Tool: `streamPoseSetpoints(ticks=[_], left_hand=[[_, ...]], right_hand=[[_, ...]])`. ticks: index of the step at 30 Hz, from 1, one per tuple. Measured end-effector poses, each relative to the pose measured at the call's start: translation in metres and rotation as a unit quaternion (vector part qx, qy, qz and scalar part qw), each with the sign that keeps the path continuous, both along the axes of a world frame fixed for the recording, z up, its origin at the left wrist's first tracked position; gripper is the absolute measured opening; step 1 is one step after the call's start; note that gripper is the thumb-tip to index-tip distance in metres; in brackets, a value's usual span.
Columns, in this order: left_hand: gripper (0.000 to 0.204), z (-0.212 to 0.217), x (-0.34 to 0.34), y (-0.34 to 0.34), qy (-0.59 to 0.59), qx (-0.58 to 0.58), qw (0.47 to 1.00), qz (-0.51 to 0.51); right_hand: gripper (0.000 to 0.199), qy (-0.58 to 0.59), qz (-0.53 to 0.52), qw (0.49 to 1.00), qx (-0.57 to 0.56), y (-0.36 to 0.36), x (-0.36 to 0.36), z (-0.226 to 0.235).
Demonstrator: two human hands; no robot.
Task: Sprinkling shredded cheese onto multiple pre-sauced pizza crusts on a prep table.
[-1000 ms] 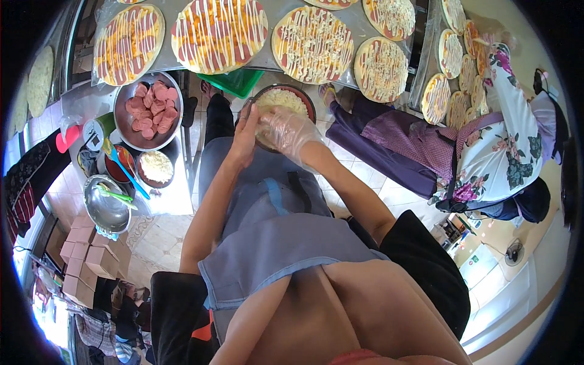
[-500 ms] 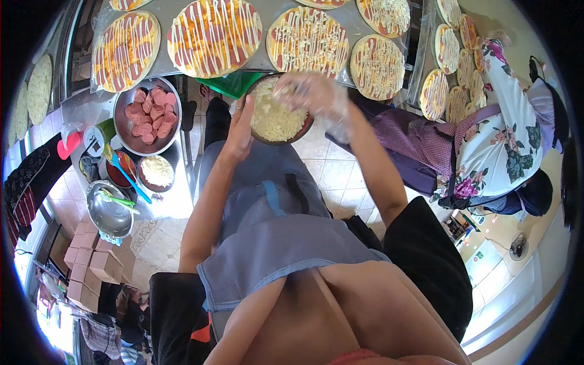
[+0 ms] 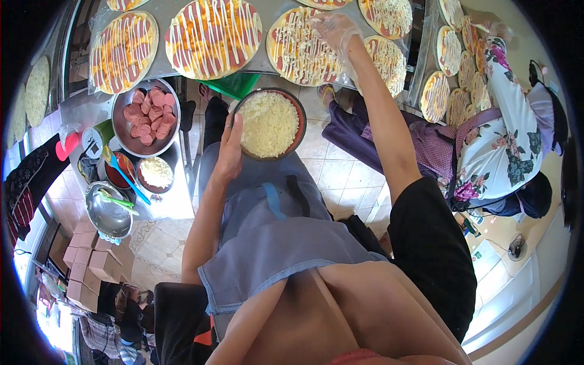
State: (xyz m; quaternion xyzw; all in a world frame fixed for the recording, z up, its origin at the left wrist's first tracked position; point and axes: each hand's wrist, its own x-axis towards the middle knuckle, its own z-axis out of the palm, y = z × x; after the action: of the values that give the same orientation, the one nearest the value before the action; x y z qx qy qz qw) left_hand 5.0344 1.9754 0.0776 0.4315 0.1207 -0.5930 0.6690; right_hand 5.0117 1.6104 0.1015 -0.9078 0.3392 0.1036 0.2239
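- A stack of plain brown cardboard boxes [image 3: 91,267] is seen at the lower left, on the floor beside the metal work table [image 3: 176,204]; no label on them can be made out.
- A round dark bowl of shredded white cheese [image 3: 269,123] is held against the blue apron [image 3: 274,237], just below the row of pizzas.
- The bowl's left rim is clasped by the left hand [image 3: 230,149], thumb over the edge and fingers closed along the outside wall.
- The right hand [image 3: 336,29], covered by a thin clear glove, is stretched forward over a cheese-topped pizza [image 3: 299,47]; its fingers are loosely bunched and pointed downward just above the topping, and whether cheese is pinched in them cannot be told.
- Two pizzas with sausage slices and white sauce stripes [image 3: 213,36] are laid to the left of it.
- A metal basin of pink sausage slices [image 3: 146,115], a small bowl of cheese [image 3: 156,173] and an empty steel bowl [image 3: 108,210] are set on the table at the left.
- A seated person in a floral top [image 3: 505,140] is placed at the right, near a tray of smaller pizzas [image 3: 450,73].
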Motion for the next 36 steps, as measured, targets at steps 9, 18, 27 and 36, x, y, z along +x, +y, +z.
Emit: streamPoseSetpoints(ticks=[9,18,27,36], left_hand=[[0.059,0.021,-0.002,0.019,-0.025,-0.007,0.999,-0.031],[0.059,0.033,-0.002,0.025,-0.026,0.0,0.999,-0.018],[0.058,0.04,-0.005,0.027,-0.032,0.003,0.999,-0.031],[0.059,0.04,-0.005,0.027,-0.034,-0.01,0.999,-0.026]], right_hand=[[0.024,0.069,0.115,0.987,-0.083,0.08,0.004,0.034],[0.023,0.074,0.123,0.986,-0.09,0.025,0.024,0.035],[0.022,0.086,0.117,0.982,-0.122,0.014,0.017,0.039],[0.017,0.246,0.272,0.899,-0.24,0.038,-0.029,0.035]])
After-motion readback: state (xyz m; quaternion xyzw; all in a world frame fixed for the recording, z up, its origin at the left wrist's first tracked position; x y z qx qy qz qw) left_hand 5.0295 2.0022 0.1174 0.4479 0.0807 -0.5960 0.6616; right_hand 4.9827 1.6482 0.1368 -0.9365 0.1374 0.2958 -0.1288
